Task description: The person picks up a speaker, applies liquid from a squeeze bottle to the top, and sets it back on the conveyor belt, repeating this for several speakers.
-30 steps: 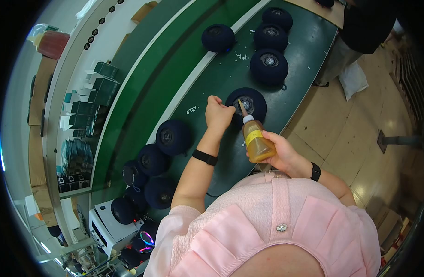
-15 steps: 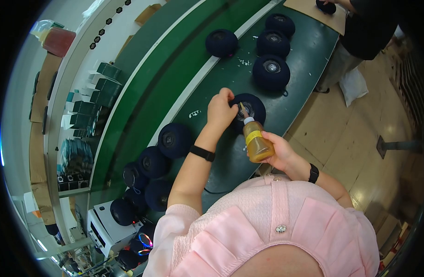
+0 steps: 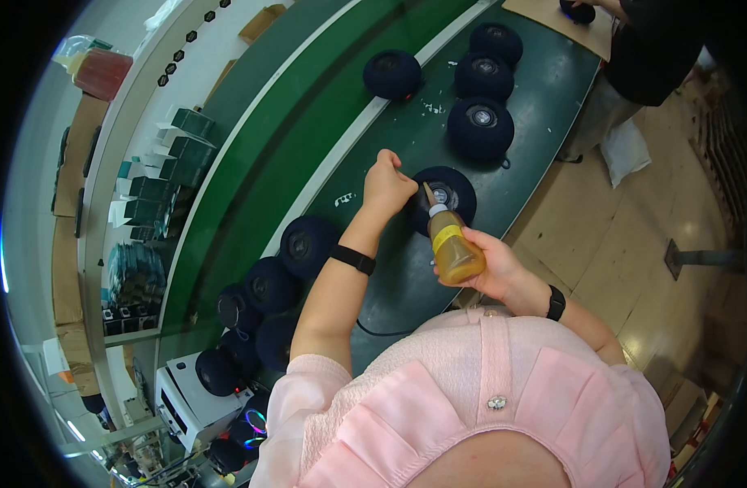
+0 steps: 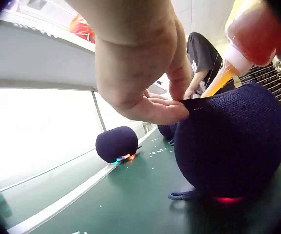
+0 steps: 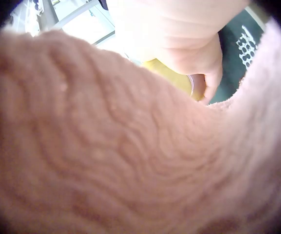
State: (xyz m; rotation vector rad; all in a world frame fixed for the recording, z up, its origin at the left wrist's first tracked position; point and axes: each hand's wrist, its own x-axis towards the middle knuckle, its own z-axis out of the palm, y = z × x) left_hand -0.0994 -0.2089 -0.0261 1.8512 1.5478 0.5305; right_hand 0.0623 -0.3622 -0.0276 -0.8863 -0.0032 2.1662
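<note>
The left hand (image 3: 388,187) pinches the speaker (image 3: 455,193), the right hand (image 3: 499,267) holds the bottle (image 3: 458,252), and squeezing too hard could spill.

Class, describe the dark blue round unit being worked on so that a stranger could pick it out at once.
In the head view, find the long green table running diagonally. Near its middle, ahead of the person in pink, sits a dark blue round unit. Unlike its neighbours, it has the left hand pinching its edge and a yellow-banded bottle tipped towards its top.
</note>
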